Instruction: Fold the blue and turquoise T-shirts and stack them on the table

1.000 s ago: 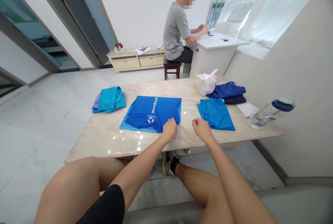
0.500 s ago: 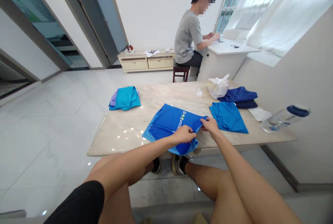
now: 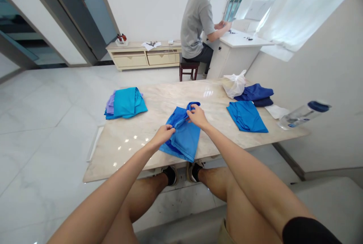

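Note:
In front of me a blue shirt (image 3: 185, 140) lies partly folded on the table (image 3: 133, 138), its lighter underside turned up over darker blue cloth. My left hand (image 3: 163, 136) pinches the fold at its left side. Farther up and to the right, my right hand (image 3: 197, 116) grips the upper edge, where a dark blue loop of cloth sticks up past the fingers. The printed lettering is out of sight. To the right lies a folded blue garment (image 3: 247, 117), apart from both hands.
At the table's left end sits a stack of teal and purple clothes (image 3: 126, 102). On the right are a white plastic bag (image 3: 235, 85), dark blue clothes (image 3: 256, 94), white paper (image 3: 276, 111) and a clear bottle (image 3: 302, 115) lying tilted. Beyond, a person (image 3: 197, 24) sits at a white desk (image 3: 241, 43).
Both hands have swung the shirt's right side over to the left, so its printed face is now covered. My left hand has moved left, my right hand up and left. The view has shifted.

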`<state>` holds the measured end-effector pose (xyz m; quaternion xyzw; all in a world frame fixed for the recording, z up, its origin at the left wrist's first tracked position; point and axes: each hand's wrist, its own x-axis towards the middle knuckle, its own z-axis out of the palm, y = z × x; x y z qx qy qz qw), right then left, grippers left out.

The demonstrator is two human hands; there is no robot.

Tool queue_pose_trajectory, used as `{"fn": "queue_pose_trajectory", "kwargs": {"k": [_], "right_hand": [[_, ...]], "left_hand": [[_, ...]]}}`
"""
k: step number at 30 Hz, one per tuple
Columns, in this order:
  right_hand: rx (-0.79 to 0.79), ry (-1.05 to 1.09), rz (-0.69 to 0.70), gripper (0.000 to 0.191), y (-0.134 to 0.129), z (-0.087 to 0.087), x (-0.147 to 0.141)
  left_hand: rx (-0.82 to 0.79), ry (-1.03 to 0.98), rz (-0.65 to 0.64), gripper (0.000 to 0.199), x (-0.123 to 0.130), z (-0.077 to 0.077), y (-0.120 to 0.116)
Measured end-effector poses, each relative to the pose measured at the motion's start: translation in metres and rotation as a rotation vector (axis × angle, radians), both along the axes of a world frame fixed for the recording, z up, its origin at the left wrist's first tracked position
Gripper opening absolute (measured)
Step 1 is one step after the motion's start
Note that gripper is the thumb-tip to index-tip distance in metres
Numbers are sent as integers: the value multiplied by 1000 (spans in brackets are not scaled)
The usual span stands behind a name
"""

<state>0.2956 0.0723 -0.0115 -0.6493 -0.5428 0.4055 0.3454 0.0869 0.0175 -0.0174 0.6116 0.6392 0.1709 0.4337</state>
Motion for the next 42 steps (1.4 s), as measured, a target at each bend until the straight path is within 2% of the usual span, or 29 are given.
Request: {"fn": "queue_pose_trajectory", "kwargs": {"k": [3, 6, 10, 13, 15, 18, 21, 24, 27, 33, 35, 37, 39, 42], "right_hand": [[-94, 29, 213, 52, 0, -1, -3], [-135, -231, 300, 34, -5, -6, 12], [-168, -503, 291, 20, -16, -16, 41], [-215, -569, 243, 21, -23, -21, 60], [-256, -594, 214, 21, -25, -23, 70], [-382, -591, 220, 20, -30, -26, 82], [-519, -534, 269, 25, -37, -31, 87], [-527, -473, 274, 31, -43, -39, 84], [-452, -423, 238, 36, -43, -46, 74], [-367, -326, 192, 28, -38, -59, 59], [-358, -303, 185, 24, -37, -60, 57], [-332, -281, 169, 22, -36, -57, 57], [-281, -251, 145, 20, -35, -48, 60], [-175, -197, 109, 20, -33, -26, 67]], "left_hand": [[-49, 147, 14, 19, -38, -10, 14], [-43, 293, 36, 23, -58, -23, 19], [-1, 489, -64, 40, -48, -36, 15], [35, 607, -151, 40, -33, -38, 10], [22, 607, -171, 35, -29, -38, 8], [-50, 602, -228, 28, -37, -35, 8], [-149, 568, -250, 40, -54, -33, 11], [-221, 422, -103, 53, -65, -36, 20], [-229, 291, 64, 49, -63, -43, 31], [-220, 220, 160, 42, -43, -56, 42], [-217, 183, 166, 43, -41, -52, 43], [-200, 121, 167, 43, -44, -42, 43], [-157, 52, 174, 44, -49, -26, 42], [-37, -67, 169, 46, -58, 6, 37]]}}
